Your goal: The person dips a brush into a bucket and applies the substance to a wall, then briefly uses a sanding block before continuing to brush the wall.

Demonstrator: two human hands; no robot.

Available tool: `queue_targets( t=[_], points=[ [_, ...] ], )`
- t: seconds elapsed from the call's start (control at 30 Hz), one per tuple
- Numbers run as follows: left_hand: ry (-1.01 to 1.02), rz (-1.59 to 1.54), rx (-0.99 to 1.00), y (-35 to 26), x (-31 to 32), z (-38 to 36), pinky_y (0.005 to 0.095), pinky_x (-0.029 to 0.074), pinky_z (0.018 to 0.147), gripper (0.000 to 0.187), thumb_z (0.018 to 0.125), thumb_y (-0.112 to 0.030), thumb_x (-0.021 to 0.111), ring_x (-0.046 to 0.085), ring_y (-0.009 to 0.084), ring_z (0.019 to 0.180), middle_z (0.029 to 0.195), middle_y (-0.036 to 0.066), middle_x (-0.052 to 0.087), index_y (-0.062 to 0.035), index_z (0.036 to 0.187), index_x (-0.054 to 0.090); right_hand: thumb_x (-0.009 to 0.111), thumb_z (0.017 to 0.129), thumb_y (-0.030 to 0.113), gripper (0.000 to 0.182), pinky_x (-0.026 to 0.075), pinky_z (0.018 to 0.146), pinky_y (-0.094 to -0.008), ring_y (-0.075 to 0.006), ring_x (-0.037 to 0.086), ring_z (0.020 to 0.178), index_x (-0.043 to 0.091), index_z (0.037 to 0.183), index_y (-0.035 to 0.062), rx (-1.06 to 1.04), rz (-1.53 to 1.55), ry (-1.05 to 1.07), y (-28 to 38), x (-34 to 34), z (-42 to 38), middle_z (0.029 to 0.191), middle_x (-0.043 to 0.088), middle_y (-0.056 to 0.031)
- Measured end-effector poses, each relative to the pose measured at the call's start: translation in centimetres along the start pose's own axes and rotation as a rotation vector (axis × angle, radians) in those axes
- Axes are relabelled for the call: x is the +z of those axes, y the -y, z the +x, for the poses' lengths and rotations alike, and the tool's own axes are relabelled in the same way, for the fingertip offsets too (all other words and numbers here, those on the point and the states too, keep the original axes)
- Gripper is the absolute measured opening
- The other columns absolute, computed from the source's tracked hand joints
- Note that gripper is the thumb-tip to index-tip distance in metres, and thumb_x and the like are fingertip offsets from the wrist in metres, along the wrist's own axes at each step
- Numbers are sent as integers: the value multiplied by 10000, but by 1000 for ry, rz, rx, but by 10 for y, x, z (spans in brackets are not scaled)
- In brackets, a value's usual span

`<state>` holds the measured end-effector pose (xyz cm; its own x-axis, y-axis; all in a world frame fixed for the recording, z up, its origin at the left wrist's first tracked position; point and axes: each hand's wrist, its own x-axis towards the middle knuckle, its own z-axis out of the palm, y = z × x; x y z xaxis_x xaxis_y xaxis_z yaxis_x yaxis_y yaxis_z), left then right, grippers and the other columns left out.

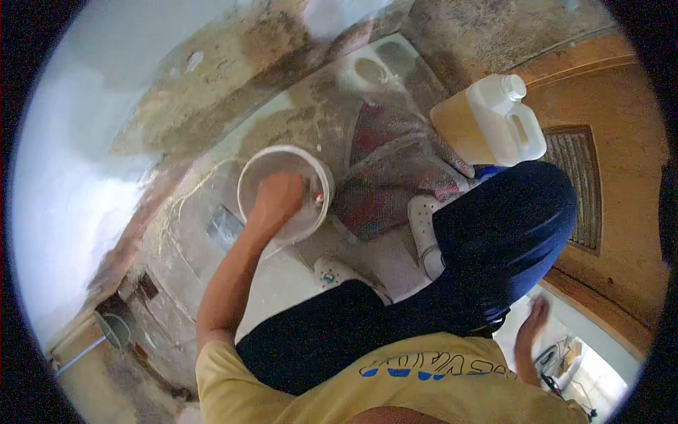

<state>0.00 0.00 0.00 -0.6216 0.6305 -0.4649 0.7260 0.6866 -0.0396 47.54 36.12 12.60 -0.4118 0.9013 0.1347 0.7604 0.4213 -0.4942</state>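
— Where's the bucket?
— The white bucket (284, 189) sits on the dusty floor (296, 275), far left of the person's white shoes (424, 230). The left hand (277, 201) reaches inside it; I cannot tell what it grips.
— And the other?
— The right hand (533, 318) hangs blurred near the knee, fingers loose, holding nothing. A plastic jug (494, 120) stands far right, beside a woven sack (395, 169).

Bucket (284, 191) hemmed: jug (494, 120) right, shoes (424, 230) near; floor left open.
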Motion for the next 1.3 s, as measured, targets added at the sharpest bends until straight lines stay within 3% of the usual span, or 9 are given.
queue_targets(
  t=[0.07,0.2,0.3,0.33,0.47,0.7,0.83,0.97,1.3],
  points=[
    [230,-133,-65,2,-33,-6,503,525,831,265,775,-100,588,648,419,947,1065,269,640,-8,1019,631,453,995,179,310,417,968,-397,-266,564,1082,547,1165,-62,-225,75,-74,72,9,32,1193,582,-165],
    [-165,-142,31,7,-6,-13,476,556,687,132,764,-98,583,676,393,823,868,226,670,-17,808,679,583,937,171,322,415,989,-346,-249,574,1082,567,1192,-26,-683,586,-71,208,41,75,1164,615,-140],
    [-51,-126,-3,7,-20,-17,479,551,668,129,752,-95,583,679,389,793,826,218,674,-20,787,682,755,769,169,408,444,938,-386,-323,592,1028,622,1129,28,-1116,-388,116,279,61,76,1122,624,-157],
    [-23,-131,9,9,-22,-18,501,544,692,136,765,-108,590,675,390,798,858,230,674,-11,804,676,762,746,178,446,443,931,-402,-340,582,1029,616,1141,30,-1153,-288,307,289,69,70,1114,622,-160],
    [-77,-181,-47,2,-10,-24,479,544,655,126,733,-92,600,676,386,770,796,221,671,-4,777,679,765,711,195,540,434,934,-423,-352,561,1053,590,1197,40,-1163,-146,859,281,80,60,1108,615,-164],
    [-74,-226,-94,14,-40,-44,459,546,683,120,735,-114,618,675,376,788,788,223,667,-13,774,670,755,712,225,590,442,925,-428,-349,556,1061,558,1236,37,-1155,-221,850,274,75,62,1117,606,-161],
    [112,-220,-45,34,-73,-75,497,515,716,222,851,-230,639,639,416,837,827,230,654,-9,868,633,750,711,250,584,448,914,-435,-343,572,1031,565,1217,26,-1154,-176,853,271,67,64,1097,614,-152],
    [26,-261,-49,36,-79,-125,482,484,663,210,847,-57,526,619,403,789,790,222,618,20,1042,530,759,690,274,590,462,898,-428,-321,593,995,576,1194,30,-1162,-104,902,276,60,64,1073,623,-139],
    [-306,-219,-139,22,-46,-157,423,521,686,254,861,-72,540,619,341,875,931,154,597,0,1102,511,723,752,349,570,468,895,-388,-277,593,998,566,1201,36,-1335,-103,1022,283,71,64,1034,620,-110]
  ],
)
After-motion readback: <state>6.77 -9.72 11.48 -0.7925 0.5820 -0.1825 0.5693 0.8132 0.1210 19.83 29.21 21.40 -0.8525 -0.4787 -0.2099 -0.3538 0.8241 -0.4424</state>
